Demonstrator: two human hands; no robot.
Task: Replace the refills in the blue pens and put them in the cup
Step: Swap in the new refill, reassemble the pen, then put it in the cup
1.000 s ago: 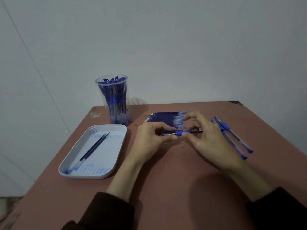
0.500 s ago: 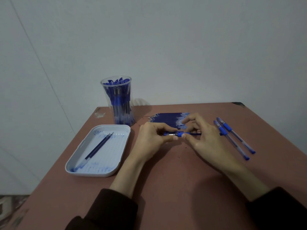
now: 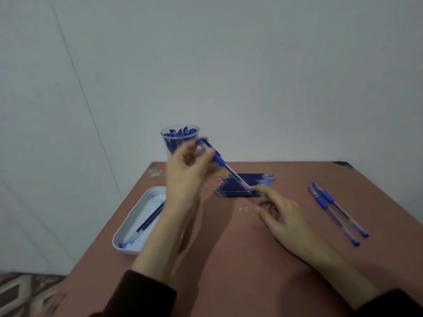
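Observation:
My left hand (image 3: pixel 190 170) grips a blue pen (image 3: pixel 223 165) and holds it raised and tilted, its upper end close to the clear cup (image 3: pixel 179 139) full of blue pens at the table's back left. My right hand (image 3: pixel 279 216) hovers low over the table with loosely curled fingers, holding nothing, its fingertips near the lower end of the pen and the row of blue refills (image 3: pixel 242 186). Two more blue pens (image 3: pixel 336 211) lie side by side at the right.
A white tray (image 3: pixel 139 216) at the left holds used refills (image 3: pixel 150 219). The reddish table (image 3: pixel 229 259) ends at a white wall behind; its left edge drops to a patterned floor (image 3: pixel 27 291).
Both hands held the pen level over the refills. Now my left hand has lifted it up and left toward the cup, and my right hand has let go. The camera has tilted.

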